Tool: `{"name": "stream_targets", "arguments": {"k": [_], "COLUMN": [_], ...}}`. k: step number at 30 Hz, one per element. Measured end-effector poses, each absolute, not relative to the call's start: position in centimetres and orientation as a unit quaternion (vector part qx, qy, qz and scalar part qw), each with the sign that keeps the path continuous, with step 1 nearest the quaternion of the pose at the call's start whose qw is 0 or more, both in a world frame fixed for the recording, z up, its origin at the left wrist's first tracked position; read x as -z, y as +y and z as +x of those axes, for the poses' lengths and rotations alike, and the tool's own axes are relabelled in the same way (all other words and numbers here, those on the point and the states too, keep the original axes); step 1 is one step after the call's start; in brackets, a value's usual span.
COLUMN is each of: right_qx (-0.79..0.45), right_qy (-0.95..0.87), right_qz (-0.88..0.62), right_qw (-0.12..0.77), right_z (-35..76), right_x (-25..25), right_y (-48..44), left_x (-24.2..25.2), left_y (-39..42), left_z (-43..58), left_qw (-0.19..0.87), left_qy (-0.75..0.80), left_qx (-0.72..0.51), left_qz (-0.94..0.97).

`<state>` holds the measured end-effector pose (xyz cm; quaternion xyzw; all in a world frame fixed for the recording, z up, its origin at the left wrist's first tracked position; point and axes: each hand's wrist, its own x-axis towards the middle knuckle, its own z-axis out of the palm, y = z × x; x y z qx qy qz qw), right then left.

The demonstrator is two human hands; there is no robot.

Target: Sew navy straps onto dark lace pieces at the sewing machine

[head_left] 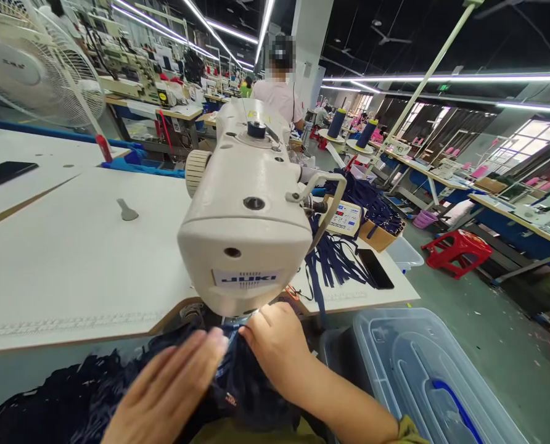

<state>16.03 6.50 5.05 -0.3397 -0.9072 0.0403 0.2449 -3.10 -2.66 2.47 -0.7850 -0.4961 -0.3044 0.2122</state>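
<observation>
A cream sewing machine point(245, 234) marked JUKI fills the middle of the head view. Just below its head lies dark navy fabric point(245, 376) with a small light label. My right hand point(277, 339) has its fingers curled down onto the fabric's upper edge, pinching it close under the machine. Left of it, my left hand point(176, 376) is slightly blurred, with fingers stretched out flat above the fabric. The needle area is hidden behind the machine head. More navy cloth point(66, 394) is heaped at the lower left.
On the white table point(71, 259) is a small metal piece point(127, 210). Navy strips point(333, 253) and a black phone point(375, 269) lie right of the machine. A lidded plastic bin point(423, 370) stands at lower right, a red stool point(457, 250) beyond. A person point(277, 92) is ahead.
</observation>
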Motion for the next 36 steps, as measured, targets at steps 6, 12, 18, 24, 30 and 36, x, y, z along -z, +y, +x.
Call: {"name": "stream_targets", "arguments": {"k": [6,12,18,24,30,36], "right_qx": [-0.322,-0.417,-0.32,-0.297,-0.307,-0.348], "right_qy": [-0.787,-0.749,-0.776,-0.782,-0.783,-0.786], "right_qz": [-0.422,-0.395,-0.438,-0.439,-0.43,-0.398], "right_qw": [0.315,0.332,0.322,0.328,0.328,0.321], "right_z": [17.3,17.8,17.1,16.9,17.1,18.4], "right_x": [-4.1,-4.1,-4.5,-4.2,-4.3,-4.3], "right_y": [6.9,8.0,8.4,8.6,8.5,7.4], "left_x": [-2.0,-1.1,-0.8,-1.0,-1.0,-1.7], "left_y": [-2.0,-2.0,-1.6,-1.4,-1.5,-1.9], "left_z": [2.1,1.6,1.3,1.2,1.2,1.5], "left_qw": [0.157,0.133,0.135,0.143,0.138,0.12], "left_qy": [-0.517,-0.542,-0.556,-0.552,-0.549,-0.55], "left_qx": [0.34,0.344,0.342,0.337,0.351,0.352], "left_qz": [-0.77,-0.755,-0.745,-0.749,-0.746,-0.748]}}
